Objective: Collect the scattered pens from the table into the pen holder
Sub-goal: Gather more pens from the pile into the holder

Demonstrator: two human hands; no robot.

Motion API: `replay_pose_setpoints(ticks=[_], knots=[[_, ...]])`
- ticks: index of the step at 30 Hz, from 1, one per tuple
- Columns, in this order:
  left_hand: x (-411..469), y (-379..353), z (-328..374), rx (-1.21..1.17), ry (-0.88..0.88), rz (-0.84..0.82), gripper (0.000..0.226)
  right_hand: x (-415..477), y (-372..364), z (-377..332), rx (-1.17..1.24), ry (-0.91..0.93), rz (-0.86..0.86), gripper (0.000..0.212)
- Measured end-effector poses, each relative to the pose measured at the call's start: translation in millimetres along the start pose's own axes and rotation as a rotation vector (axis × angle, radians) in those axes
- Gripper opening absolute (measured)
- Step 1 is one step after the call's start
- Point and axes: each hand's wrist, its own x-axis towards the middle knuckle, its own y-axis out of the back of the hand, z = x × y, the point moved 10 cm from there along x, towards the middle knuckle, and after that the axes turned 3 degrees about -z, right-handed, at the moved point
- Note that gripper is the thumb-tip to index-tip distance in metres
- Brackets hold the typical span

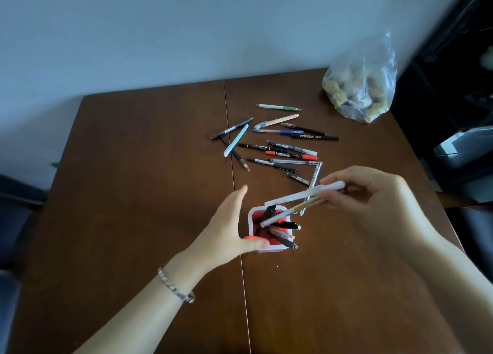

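Observation:
A white square pen holder with a red inside stands near the middle of the brown table, with several pens standing in it. My left hand rests against its left side, fingers stretched out and thumb at its front edge. My right hand grips a few pens, white and clear ones, slanted down with their tips over the holder's opening. Several scattered pens lie on the table behind the holder, among them a light blue one and an orange one.
A clear plastic bag with yellowish lumps sits at the table's back right corner. The wall runs along the far edge. Dark furniture stands right of the table. A seam crosses the tabletop front to back.

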Motion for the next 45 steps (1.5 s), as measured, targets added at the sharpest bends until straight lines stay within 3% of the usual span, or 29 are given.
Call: replay_pose_setpoints(ticks=[3, 6, 9, 14, 18, 20, 23, 26, 28, 29, 31, 33, 39, 41, 45], knots=[[-4, -26, -23, 0.088, 0.057, -0.064, 0.117, -10, -29, -13, -0.247, 0.248, -0.118, 0.008], [0, -32, -20, 0.055, -0.033, 0.006, 0.111, -29, -77, -9, -0.436, 0.437, -0.325, 0.008], [5, -29, -21, 0.008, -0.052, 0.065, 0.100, -42, -104, 0, -0.496, 0.494, -0.428, 0.014], [11, -26, -21, 0.063, -0.100, 0.106, 0.093, -25, -101, 28, -0.533, 0.317, -0.263, 0.028], [14, -27, -27, -0.026, -0.074, 0.103, 0.090, -17, -123, 33, -0.571, 0.358, -0.100, 0.021], [15, -28, -27, -0.064, -0.080, 0.103, 0.088, -19, -134, 44, -0.507, 0.296, -0.088, 0.024], [18, -29, -24, -0.053, -0.111, 0.101, 0.086, -21, -134, 56, -0.468, 0.243, -0.118, 0.046], [19, -31, -23, -0.052, -0.136, 0.095, 0.083, -7, -90, 68, -0.264, 0.132, 0.016, 0.039], [20, -30, -22, -0.080, -0.154, 0.099, 0.079, 11, -57, 104, -0.235, -0.085, 0.154, 0.029], [21, -30, -22, -0.094, -0.156, 0.104, 0.078, 21, -50, 129, -0.274, -0.246, 0.144, 0.027], [21, -26, -22, -0.119, -0.162, 0.130, 0.074, 32, -56, 179, -0.363, -0.580, 0.005, 0.028], [22, -18, -23, -0.141, -0.171, 0.175, 0.071, 42, -64, 201, -0.408, -0.718, -0.063, 0.029], [28, 11, -40, -0.145, -0.125, 0.296, 0.072, 67, -85, 212, -0.475, -0.808, -0.093, 0.053], [30, 12, -41, -0.132, -0.128, 0.295, 0.072, 64, -89, 213, -0.489, -0.790, -0.082, 0.046], [32, 12, -44, -0.170, -0.113, 0.278, 0.072, 51, -77, 210, -0.249, -0.706, 0.022, 0.031]])
